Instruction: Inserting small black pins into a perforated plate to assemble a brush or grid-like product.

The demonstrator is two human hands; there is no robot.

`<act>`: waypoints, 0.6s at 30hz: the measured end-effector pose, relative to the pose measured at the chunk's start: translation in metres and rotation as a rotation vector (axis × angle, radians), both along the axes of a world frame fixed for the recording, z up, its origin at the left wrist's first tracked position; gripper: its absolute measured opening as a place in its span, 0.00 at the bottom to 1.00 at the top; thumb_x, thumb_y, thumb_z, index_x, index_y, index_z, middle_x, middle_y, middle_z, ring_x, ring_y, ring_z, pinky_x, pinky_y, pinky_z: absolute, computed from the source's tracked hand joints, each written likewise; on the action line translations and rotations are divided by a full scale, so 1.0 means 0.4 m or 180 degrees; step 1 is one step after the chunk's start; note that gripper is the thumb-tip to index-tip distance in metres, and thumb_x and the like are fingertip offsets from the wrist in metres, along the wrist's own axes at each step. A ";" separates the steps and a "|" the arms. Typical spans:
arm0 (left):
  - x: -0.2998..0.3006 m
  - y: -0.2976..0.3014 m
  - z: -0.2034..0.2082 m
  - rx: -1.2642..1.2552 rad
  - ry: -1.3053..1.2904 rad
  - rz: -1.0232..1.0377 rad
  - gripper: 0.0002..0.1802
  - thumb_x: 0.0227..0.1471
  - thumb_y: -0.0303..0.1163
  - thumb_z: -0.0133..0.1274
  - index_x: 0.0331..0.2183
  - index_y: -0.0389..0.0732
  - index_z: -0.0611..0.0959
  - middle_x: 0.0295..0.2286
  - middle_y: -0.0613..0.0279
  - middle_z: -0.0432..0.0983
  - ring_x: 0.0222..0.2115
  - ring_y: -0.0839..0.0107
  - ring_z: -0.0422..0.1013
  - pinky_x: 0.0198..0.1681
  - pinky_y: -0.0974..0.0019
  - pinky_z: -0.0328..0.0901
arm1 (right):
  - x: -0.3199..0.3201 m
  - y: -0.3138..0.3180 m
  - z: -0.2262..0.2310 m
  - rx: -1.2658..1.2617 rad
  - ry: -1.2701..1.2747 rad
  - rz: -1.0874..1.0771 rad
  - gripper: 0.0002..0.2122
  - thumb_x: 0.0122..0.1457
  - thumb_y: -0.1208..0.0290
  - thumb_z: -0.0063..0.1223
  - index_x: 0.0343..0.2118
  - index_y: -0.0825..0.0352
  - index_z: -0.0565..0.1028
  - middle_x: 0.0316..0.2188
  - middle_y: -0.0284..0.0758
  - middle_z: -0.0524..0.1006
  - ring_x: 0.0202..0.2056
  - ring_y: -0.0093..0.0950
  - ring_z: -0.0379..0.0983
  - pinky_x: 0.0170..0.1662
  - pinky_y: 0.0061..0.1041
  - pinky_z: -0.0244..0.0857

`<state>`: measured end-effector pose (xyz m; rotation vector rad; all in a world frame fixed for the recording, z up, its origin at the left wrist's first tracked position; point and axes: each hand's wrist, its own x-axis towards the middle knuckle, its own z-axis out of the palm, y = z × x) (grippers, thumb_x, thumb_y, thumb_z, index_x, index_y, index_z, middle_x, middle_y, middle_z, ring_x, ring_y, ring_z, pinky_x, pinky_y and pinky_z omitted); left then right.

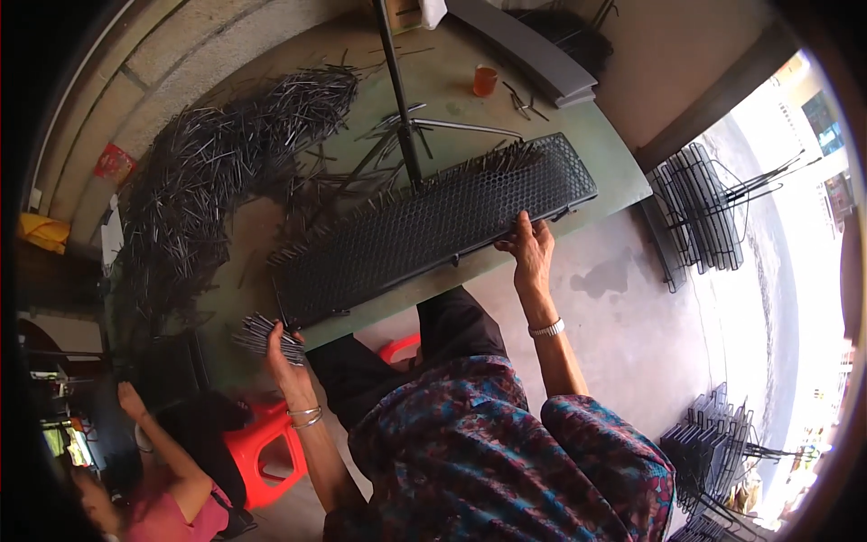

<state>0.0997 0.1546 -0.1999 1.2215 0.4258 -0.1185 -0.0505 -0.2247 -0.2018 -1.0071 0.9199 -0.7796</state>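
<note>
A long black board [433,212] full of small round holes lies slantwise on the green table, with a row of thin dark rods [506,161] standing along its far side. My right hand [531,253] grips the board's near edge toward its right end, one finger resting on top. Beside the board's near left corner, my left hand [287,361] is closed round a bundle of short metal rods [257,334]. Part of that bundle is hidden by my fingers.
A large heap of loose metal rods [208,163] covers the left of the green table [623,163]. A dark upright pole [395,81] rises behind the board. An orange cup [485,81] stands farther back. Wire racks [704,212] stand right; a co-worker [176,506] sits lower left beside a red stool [271,452].
</note>
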 end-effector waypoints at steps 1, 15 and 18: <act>0.000 0.005 0.004 0.0059 0.0025 -0.0007 0.07 0.47 0.26 0.59 0.32 0.39 0.80 0.30 0.65 0.76 0.28 0.73 0.71 0.26 0.69 0.68 | -0.002 0.006 0.000 0.0019 -0.0023 0.0048 0.14 0.63 0.61 0.49 0.34 0.70 0.68 0.23 0.33 0.72 0.20 0.23 0.71 0.24 0.22 0.72; -0.137 -0.053 0.124 -0.0786 -0.0022 -0.0436 0.13 0.55 0.35 0.53 0.43 0.44 0.77 0.30 0.66 0.75 0.29 0.76 0.70 0.31 0.68 0.66 | -0.080 0.196 0.078 -0.0341 0.0416 0.1536 0.18 0.64 0.58 0.46 0.38 0.73 0.74 0.28 0.37 0.77 0.26 0.23 0.74 0.32 0.21 0.68; -0.170 -0.135 0.148 -0.1156 0.0062 -0.1107 0.13 0.54 0.32 0.55 0.42 0.40 0.76 0.27 0.63 0.74 0.26 0.75 0.69 0.29 0.68 0.65 | -0.009 0.280 0.179 -0.0817 0.0272 0.2326 0.16 0.65 0.61 0.45 0.42 0.73 0.74 0.29 0.31 0.76 0.27 0.18 0.70 0.33 0.18 0.65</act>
